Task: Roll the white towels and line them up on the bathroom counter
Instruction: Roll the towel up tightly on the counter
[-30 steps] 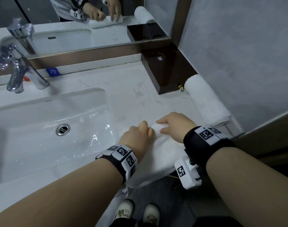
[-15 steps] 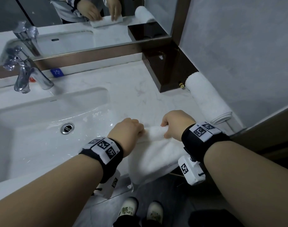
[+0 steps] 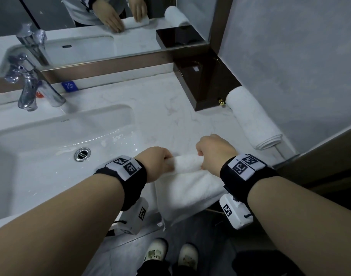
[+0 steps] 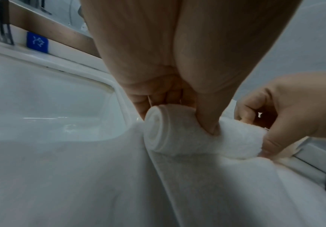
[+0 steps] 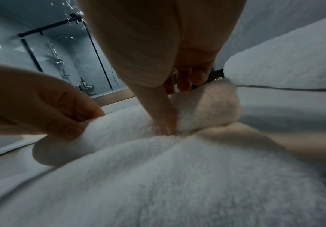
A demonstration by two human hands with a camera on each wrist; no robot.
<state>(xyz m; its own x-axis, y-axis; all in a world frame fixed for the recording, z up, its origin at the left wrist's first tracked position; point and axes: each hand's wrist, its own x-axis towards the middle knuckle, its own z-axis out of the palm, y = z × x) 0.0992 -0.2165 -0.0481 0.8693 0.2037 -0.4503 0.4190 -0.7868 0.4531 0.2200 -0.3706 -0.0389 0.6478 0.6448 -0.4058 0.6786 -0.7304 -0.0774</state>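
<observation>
A white towel (image 3: 187, 184) lies at the counter's front edge, its far end wound into a tight roll (image 4: 179, 135) and its flat part hanging over the edge. My left hand (image 3: 158, 163) grips the roll's left end, thumb pressed into it in the left wrist view. My right hand (image 3: 214, 153) grips the right end (image 5: 206, 110), thumb tucked under the roll. A finished rolled towel (image 3: 252, 118) lies against the right wall, also seen as the rolled towel (image 5: 286, 66) in the right wrist view.
The sink basin (image 3: 57, 142) and chrome faucet (image 3: 31, 90) take up the left. A dark wooden box (image 3: 206, 88) stands in the back right corner under the mirror (image 3: 102, 26). Bare marble counter (image 3: 162, 112) lies between basin and box.
Both hands have curled over the towel's far end and drawn it toward me, so the roll has grown thicker. The left hand has slid out to the roll's left end.
</observation>
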